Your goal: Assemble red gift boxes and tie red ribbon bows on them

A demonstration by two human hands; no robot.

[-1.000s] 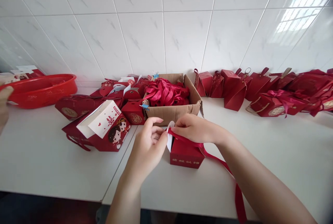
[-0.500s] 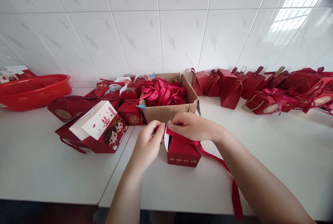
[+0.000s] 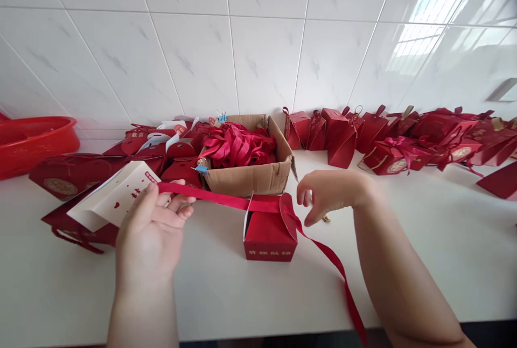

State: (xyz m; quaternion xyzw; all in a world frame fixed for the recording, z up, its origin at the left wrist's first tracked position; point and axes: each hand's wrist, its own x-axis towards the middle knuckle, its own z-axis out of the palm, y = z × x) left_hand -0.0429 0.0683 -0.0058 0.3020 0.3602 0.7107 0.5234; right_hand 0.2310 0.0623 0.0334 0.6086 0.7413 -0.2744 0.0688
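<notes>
A small red gift box [image 3: 269,235] with gold lettering stands upright on the table in front of me. Through its raised flaps runs a red ribbon [image 3: 218,197], whose other end trails down to the right past the table edge. My left hand [image 3: 153,229] pinches the ribbon's left end between thumb and fingers and holds it stretched out left of the box. Just right of the box, my right hand [image 3: 329,194] hovers with bent fingers apart from the thumb, touching neither box nor ribbon.
Behind the gift box stands an open cardboard box [image 3: 250,178] of red ribbons [image 3: 240,146]. Several red boxes crowd the left, with a white-lidded box [image 3: 113,197] and a red plastic basin [image 3: 36,140]. More finished-looking red boxes [image 3: 341,138] line the tiled wall at right.
My left hand has pulled the ribbon through the box flaps and far out to the left. My right hand has let go and moved off to the right. The view has shifted rightward.
</notes>
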